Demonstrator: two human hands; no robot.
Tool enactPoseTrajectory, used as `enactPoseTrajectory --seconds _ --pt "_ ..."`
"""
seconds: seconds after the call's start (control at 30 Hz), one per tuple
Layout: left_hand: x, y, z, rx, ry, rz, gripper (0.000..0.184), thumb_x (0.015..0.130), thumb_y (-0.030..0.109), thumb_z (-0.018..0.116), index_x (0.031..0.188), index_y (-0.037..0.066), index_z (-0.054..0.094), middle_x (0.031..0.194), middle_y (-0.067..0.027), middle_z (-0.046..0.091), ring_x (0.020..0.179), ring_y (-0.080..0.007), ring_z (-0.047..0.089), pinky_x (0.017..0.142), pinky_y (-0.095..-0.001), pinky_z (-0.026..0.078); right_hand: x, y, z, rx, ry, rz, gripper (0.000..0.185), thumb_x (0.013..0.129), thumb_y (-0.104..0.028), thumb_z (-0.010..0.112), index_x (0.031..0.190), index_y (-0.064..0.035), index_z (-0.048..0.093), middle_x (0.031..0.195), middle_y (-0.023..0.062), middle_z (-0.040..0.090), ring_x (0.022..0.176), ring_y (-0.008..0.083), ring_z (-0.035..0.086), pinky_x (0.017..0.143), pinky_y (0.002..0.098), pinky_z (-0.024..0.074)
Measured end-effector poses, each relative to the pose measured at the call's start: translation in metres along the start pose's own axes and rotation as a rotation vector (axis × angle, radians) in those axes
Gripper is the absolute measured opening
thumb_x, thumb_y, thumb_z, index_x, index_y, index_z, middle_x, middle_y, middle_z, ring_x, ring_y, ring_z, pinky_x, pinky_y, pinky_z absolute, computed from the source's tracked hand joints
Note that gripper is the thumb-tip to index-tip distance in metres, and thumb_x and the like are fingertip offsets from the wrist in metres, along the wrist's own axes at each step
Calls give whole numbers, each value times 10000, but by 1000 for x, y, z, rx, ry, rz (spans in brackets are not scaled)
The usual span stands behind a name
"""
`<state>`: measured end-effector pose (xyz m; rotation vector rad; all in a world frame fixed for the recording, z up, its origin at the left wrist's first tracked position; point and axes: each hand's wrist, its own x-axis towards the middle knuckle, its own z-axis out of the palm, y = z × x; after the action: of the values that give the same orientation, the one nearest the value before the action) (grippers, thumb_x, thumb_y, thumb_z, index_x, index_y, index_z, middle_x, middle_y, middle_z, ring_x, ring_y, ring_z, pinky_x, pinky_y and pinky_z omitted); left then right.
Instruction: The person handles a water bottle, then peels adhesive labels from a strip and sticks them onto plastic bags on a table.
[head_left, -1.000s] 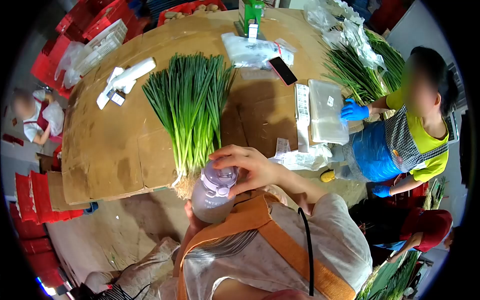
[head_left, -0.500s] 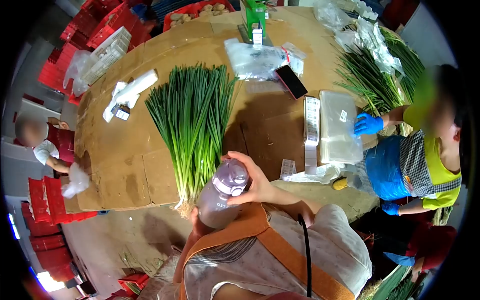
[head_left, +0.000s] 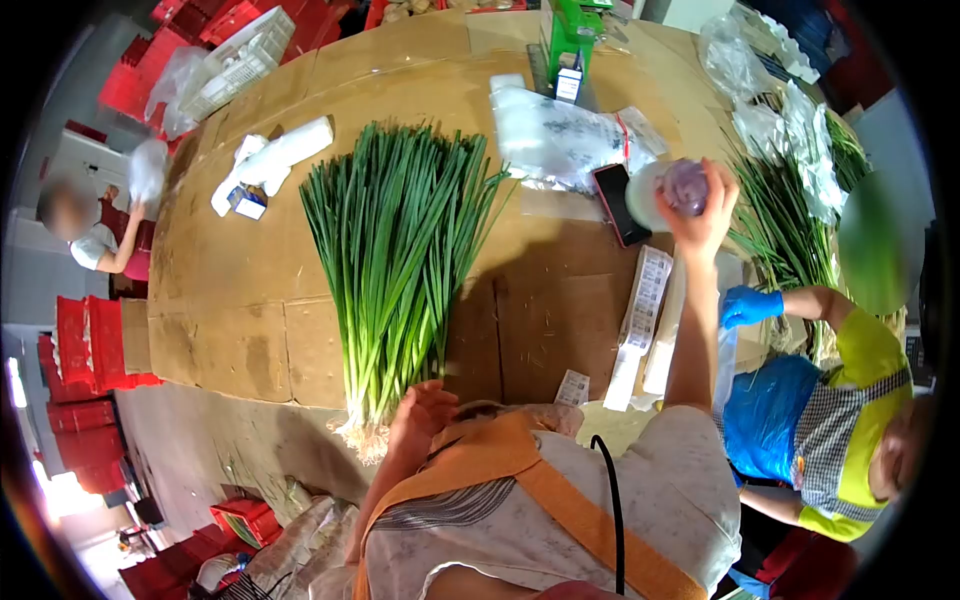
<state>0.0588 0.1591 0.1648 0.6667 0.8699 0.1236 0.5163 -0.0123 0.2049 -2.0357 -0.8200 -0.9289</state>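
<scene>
A translucent purple water bottle [head_left: 652,197] is gripped in my right hand [head_left: 708,215], stretched far over the right side of the table. The fingers wrap round its purple cap end. Beside the bottle lies a dark phone [head_left: 617,207] with a red edge, partly covered by it. My left hand [head_left: 428,410] hovers near my apron at the table's front edge, fingers loosely bent and apart, holding nothing. Close to that hand lies a large bunch of green onions [head_left: 395,250], white roots toward me and leaves pointing away.
Behind the phone are clear plastic bags [head_left: 560,135] and a green device [head_left: 572,35]. A label strip [head_left: 643,310] lies at right. A white roll [head_left: 285,155] rests at left. A co-worker's blue-gloved hand [head_left: 750,306] is close to my right arm; another person [head_left: 115,235] stands left.
My right hand has carried the bottle from my chest out to the right, beside the phone. My left hand has let go of it. The person at left has raised a plastic bag.
</scene>
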Motion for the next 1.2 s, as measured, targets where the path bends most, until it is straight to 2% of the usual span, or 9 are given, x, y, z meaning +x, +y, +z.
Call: enactPoseTrajectory --seconds 0.2,0.47,0.6,0.77,0.83,0.93,1.0,1.07,1.2 --pt "21 3 6 -78 145 76 473 871 455 506 1119 52 511 932 -118 606 813 -218 572 739 -335 445 -12 145 71 -301 3 247 723 589 -331 776 1228 -185 470 1184 150 462 1026 373 527 832 471 467" --pt "29 12 37 109 48 90 301 931 264 413 1106 38 509 930 -98 603 828 -189 560 751 -311 438 -11 181 79 -237 -78 453 890 616 -396 764 1350 -147 327 1309 209 352 1138 399 444 918 456 414" --pt "19 12 38 221 42 148 280 931 237 421 1102 35 511 937 -94 611 827 -169 572 732 -292 451 -36 141 66 -469 -73 507 923 644 -363 764 1367 -61 277 1331 215 328 1204 408 362 992 465 318" --pt "0 -2 11 257 72 159 267 922 221 450 1101 34 515 938 -94 617 816 -165 586 714 -281 455 -141 55 34 27 -54 339 628 717 -165 737 1262 -63 441 1249 161 438 1126 297 419 934 388 354" --pt "-16 -5 12 324 22 260 258 912 220 465 1088 44 534 945 -76 620 809 -164 584 714 -285 451 -165 -3 9 419 -188 523 508 731 -110 715 1192 -58 510 1195 100 505 1079 249 466 906 363 380" --pt "-20 1 -6 518 11 330 238 895 221 505 1064 62 559 947 -51 613 849 -154 572 723 -292 445 -223 -34 -29 231 -415 366 463 736 -131 700 1163 -62 533 1151 105 557 1056 249 518 889 339 408" --pt "-19 12 -36 696 81 531 255 868 220 554 1066 60 552 1057 -77 575 1008 -194 524 878 -327 418 -264 -45 -57 167 -611 295 452 732 -174 698 1146 -78 542 1153 119 555 1075 281 511 899 360 406" --pt "-23 37 -49 824 353 594 320 836 174 555 1127 44 529 1066 -72 560 1026 -198 506 946 -327 370 -299 -57 -81 190 -802 247 472 722 -238 704 1144 -103 540 1172 127 534 1098 325 485 920 412 391" --pt "-6 56 -132 621 436 685 427 821 310 592 1155 57 508 1166 -76 513 1083 -191 468 932 -330 355 -326 -104 -123 2 -906 288 662 712 -354 710 1265 -112 439 1309 129 439 1177 346 428 971 473 323"
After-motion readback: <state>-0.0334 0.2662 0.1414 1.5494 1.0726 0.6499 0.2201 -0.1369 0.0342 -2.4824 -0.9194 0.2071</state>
